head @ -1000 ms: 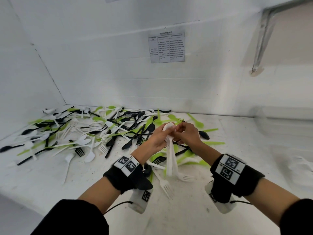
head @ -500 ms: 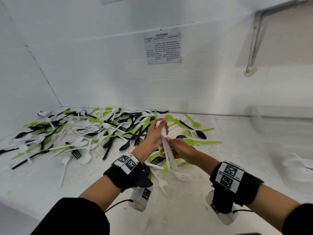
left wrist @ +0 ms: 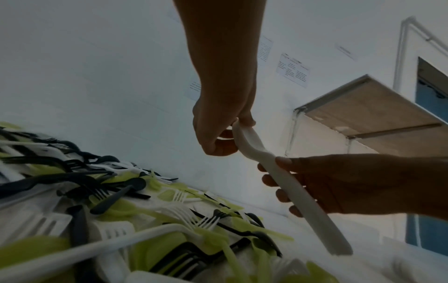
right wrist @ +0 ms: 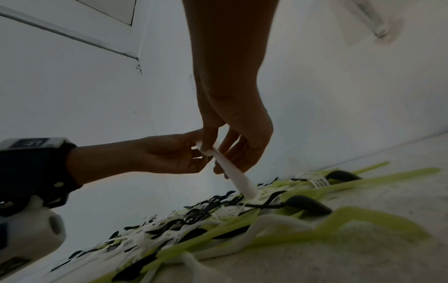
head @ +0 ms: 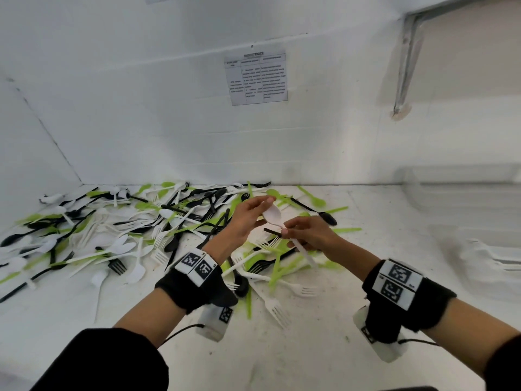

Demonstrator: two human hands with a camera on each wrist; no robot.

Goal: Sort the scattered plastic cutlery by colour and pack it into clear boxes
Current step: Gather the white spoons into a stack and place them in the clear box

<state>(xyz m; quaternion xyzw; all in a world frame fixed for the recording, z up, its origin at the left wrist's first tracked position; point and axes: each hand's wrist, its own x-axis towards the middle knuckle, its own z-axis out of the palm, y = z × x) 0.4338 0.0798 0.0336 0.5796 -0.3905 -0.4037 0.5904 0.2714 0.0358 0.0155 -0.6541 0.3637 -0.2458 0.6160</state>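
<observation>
Two hands share one white spoon (head: 273, 215) just above the near edge of the heap: the left hand (head: 244, 218) pinches the bowl end between thumb and fingertips, and the right hand (head: 307, 235) has its thumb and curled fingers closed round the handle, which slants down toward the pile of cutlery (head: 135, 235). In the left wrist view the stem reads rather thick, so it may be more than one white piece nested together, though I cannot tell that for certain. The likeliest slip, as I judge it, comes at the handover: if one hand lets go before the other has a firm hold, the smooth plastic could drop back among the black, green and white pieces below and need finding again. If it is a nested stack, a light pinch at one end could let the lower pieces slide out. The handle tip hangs close to the forks (head: 277, 309) lying beneath it, and a downward sweep might snag their tines and drag the wrong colours along. The clear box (head: 462, 193) stands well apart at the right against the wall, blurred in the head view, so its opening is hard to judge; a hasty reach across could knock its rim or drop the spoon short on the white table (head: 324, 356).
</observation>
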